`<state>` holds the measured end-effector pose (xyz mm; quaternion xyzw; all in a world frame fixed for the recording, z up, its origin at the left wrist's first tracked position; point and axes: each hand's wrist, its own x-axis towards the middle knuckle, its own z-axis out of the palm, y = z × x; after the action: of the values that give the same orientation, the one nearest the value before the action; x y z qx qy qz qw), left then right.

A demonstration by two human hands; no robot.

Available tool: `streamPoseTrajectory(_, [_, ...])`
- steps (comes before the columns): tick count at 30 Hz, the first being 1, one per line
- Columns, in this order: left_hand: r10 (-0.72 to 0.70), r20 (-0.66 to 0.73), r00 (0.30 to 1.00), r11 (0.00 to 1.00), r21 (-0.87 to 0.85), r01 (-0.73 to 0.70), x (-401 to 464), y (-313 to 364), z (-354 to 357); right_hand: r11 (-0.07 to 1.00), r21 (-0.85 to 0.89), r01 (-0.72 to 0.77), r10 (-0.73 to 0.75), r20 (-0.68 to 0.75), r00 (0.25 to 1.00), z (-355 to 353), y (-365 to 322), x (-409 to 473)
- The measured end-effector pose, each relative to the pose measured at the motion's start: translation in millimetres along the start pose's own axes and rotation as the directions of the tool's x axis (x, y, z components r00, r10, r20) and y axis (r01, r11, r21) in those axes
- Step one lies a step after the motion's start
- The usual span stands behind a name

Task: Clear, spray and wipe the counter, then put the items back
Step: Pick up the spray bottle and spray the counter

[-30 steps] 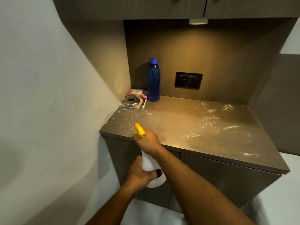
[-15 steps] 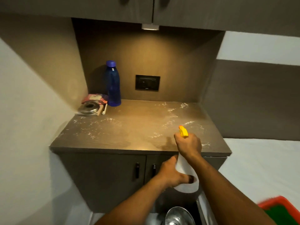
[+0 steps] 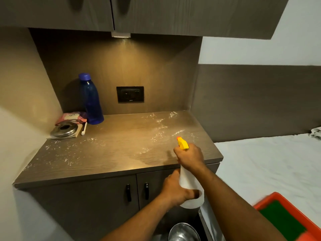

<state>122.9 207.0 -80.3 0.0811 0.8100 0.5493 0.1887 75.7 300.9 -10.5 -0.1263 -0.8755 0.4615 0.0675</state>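
White spray bottle (image 3: pixel 188 184) held in both hands' grip; contents unclear.

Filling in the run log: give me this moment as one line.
phase: spraying | right hand: grips spray bottle head | left hand: holds its base | counter: wet droplets | blue bottle: back left corner

White spray bottle (image 3: pixel 188 181) with yellow nozzle (image 3: pixel 182 143) tilts over the droplet-speckled wooden counter (image 3: pixel 111 150), at its front right edge.
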Motion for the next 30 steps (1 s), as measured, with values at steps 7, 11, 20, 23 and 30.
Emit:
streamPoseTrajectory(7, [0.008, 0.074, 0.997, 0.990, 0.137, -0.018, 9.1, 10.6, 31.0, 0.996, 0.058, -0.067, 0.071, -0.075, 0.995, -26.9, 41.6, 2.7])
streamPoseTrajectory(11, [0.024, 0.158, 0.987, 0.993, 0.112, -0.042, 15.3, 18.1, 89.6, 0.995, 0.006, -0.101, 0.101, -0.153, 0.983, -67.0, 90.4, -1.1])
streamPoseTrajectory(20, [0.072, 0.425, 0.902, 0.932, 0.295, -0.213, 64.3, 45.1, 261.6, 0.928, -0.107, -0.357, 0.338, -0.163, 0.927, -210.9, 250.2, -36.4])
streamPoseTrajectory(23, [0.037, 0.539, 0.841, 0.922, 0.306, -0.236, 84.9, 58.7, 341.0, 0.901, -0.002, -0.434, 0.407, -0.339, 0.848, -261.2, 314.3, -47.1])
streamPoseTrajectory(30, [-0.193, 0.496, 0.846, 0.823, 0.552, -0.136, 152.6, 41.1, 474.6, 0.793, 0.202, -0.575, 0.574, -0.564, 0.594, -315.9, 470.1, -58.9])
